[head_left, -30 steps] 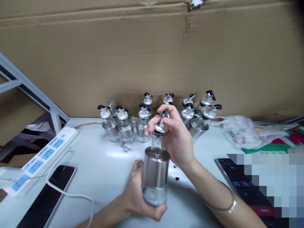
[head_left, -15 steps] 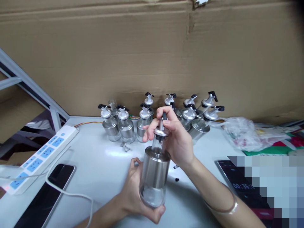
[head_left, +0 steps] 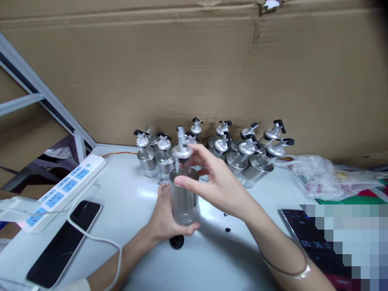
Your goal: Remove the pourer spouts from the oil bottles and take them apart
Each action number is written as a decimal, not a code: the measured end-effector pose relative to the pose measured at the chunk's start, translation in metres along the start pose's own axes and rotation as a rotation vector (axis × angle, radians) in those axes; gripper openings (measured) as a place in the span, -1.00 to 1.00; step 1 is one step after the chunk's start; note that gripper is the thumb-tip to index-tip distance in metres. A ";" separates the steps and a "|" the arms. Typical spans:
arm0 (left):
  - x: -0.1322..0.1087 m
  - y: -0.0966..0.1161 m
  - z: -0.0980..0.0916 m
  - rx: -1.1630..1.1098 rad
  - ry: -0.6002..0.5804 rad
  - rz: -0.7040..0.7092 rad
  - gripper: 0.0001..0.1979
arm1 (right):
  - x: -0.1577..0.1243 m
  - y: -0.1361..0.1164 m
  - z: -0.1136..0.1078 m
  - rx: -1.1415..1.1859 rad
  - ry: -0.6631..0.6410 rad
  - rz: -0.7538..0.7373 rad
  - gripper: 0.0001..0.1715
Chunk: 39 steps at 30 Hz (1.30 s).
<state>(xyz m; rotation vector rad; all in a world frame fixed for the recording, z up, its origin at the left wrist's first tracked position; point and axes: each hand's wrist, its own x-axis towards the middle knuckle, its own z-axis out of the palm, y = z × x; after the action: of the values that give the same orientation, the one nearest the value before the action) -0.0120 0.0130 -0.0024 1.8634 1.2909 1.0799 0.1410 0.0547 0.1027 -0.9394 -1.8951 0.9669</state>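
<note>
A clear glass oil bottle with a brushed metal sleeve stands upright between my hands, slightly blurred. My left hand is closed around its lower part, thumb under the front. My right hand is around its upper part, the thumb across the front of the shoulder and the fingers behind the neck. A silvery pourer cap sits on the bottle's neck, its spout pointing up. Below the bottle, a round black part lies on the table, partly hidden by my left hand.
Several similar bottles with black-levered pourers stand along the cardboard wall. To the left are a power strip, a phone and a white cable. A small black piece, plastic bags and a timer screen are at the right.
The bottle has moved left and farther away, and stands straighter. My right hand has come down from the pourer's top to the neck and shoulder. The round black part has come into view.
</note>
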 end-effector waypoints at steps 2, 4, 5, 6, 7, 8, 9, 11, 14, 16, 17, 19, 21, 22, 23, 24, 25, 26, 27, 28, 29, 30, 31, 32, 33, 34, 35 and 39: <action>0.001 -0.005 0.001 0.118 0.006 0.115 -0.29 | -0.001 -0.002 0.003 -0.015 0.038 -0.009 -0.64; 0.001 -0.012 0.003 0.165 0.075 0.162 -0.20 | -0.002 -0.006 0.005 -0.002 0.105 -0.036 -0.74; 0.000 -0.015 0.005 0.171 0.112 0.164 -0.17 | -0.003 -0.008 0.005 0.003 0.157 -0.057 -0.75; -0.001 -0.018 0.006 0.176 0.149 0.149 -0.17 | -0.004 -0.011 0.004 0.003 0.223 -0.081 -0.74; -0.002 -0.019 0.008 0.183 0.173 0.117 -0.21 | -0.004 -0.013 0.004 0.001 0.297 -0.108 -0.73; -0.002 -0.020 0.009 0.191 0.182 0.071 -0.29 | -0.004 -0.015 0.003 0.001 0.372 -0.136 -0.72; -0.003 -0.019 0.010 0.202 0.179 0.021 -0.38 | -0.004 -0.016 0.003 0.004 0.433 -0.162 -0.71; -0.003 -0.016 0.012 0.236 0.133 -0.052 -0.52 | 0.000 -0.016 0.005 0.023 0.473 -0.196 -0.70; -0.001 -0.009 0.011 0.275 0.038 -0.069 -0.61 | 0.010 -0.009 0.015 0.063 0.358 -0.201 -0.69; 0.000 -0.005 0.009 0.270 -0.003 -0.074 -0.62 | 0.018 -0.002 0.023 0.077 0.293 -0.183 -0.68; 0.001 -0.004 0.009 0.264 -0.016 -0.078 -0.62 | 0.021 0.001 0.026 0.078 0.283 -0.173 -0.68; 0.002 -0.004 0.008 0.256 -0.027 -0.076 -0.67 | 0.027 0.009 0.031 0.070 0.280 -0.157 -0.68; 0.002 -0.005 0.008 0.255 -0.022 -0.063 -0.73 | 0.031 0.015 0.035 0.051 0.272 -0.152 -0.69; 0.003 -0.006 0.008 0.256 -0.013 -0.054 -0.75 | 0.034 0.019 0.037 0.037 0.261 -0.155 -0.70; 0.003 -0.007 0.009 0.258 0.002 -0.046 -0.78 | 0.036 0.021 0.039 0.024 0.249 -0.160 -0.70; 0.003 -0.009 0.009 0.262 0.016 -0.039 -0.80 | 0.039 0.024 0.041 0.010 0.235 -0.167 -0.71; 0.003 -0.010 0.009 0.271 0.029 -0.032 -0.82 | 0.042 0.027 0.043 -0.005 0.221 -0.173 -0.72; 0.004 -0.011 0.009 0.282 0.040 -0.026 -0.83 | 0.045 0.030 0.046 -0.020 0.209 -0.176 -0.72; 0.004 -0.012 0.010 0.296 0.048 -0.022 -0.82 | 0.047 0.033 0.049 -0.034 0.198 -0.177 -0.73; 0.004 -0.014 0.010 0.310 0.052 -0.022 -0.81 | 0.050 0.036 0.052 -0.046 0.188 -0.174 -0.74; 0.005 -0.015 0.010 0.326 0.055 -0.026 -0.78 | 0.052 0.040 0.055 -0.055 0.181 -0.169 -0.74; 0.005 -0.016 0.009 0.341 0.057 -0.032 -0.75 | 0.053 0.043 0.058 -0.062 0.178 -0.162 -0.74; 0.006 -0.017 0.009 0.355 0.058 -0.040 -0.73 | 0.055 0.047 0.061 -0.064 0.178 -0.154 -0.74; 0.007 -0.018 0.009 0.369 0.056 -0.049 -0.71 | 0.056 0.050 0.063 -0.064 0.180 -0.147 -0.74; 0.008 -0.018 0.008 0.379 0.054 -0.059 -0.70 | 0.057 0.054 0.065 -0.062 0.179 -0.139 -0.73; 0.009 -0.020 0.007 0.383 0.051 -0.068 -0.69 | 0.059 0.057 0.067 -0.060 0.176 -0.133 -0.71; 0.010 -0.021 0.006 0.379 0.050 -0.073 -0.68 | 0.060 0.060 0.068 -0.059 0.171 -0.128 -0.69; 0.012 -0.027 0.003 0.336 0.048 -0.045 -0.64 | 0.065 0.063 0.068 -0.095 0.157 -0.147 -0.52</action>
<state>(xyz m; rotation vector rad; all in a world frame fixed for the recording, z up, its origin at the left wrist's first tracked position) -0.0185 0.0335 -0.0232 2.0470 1.6153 0.9333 0.0709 0.1195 0.0419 -0.8900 -1.8607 0.7017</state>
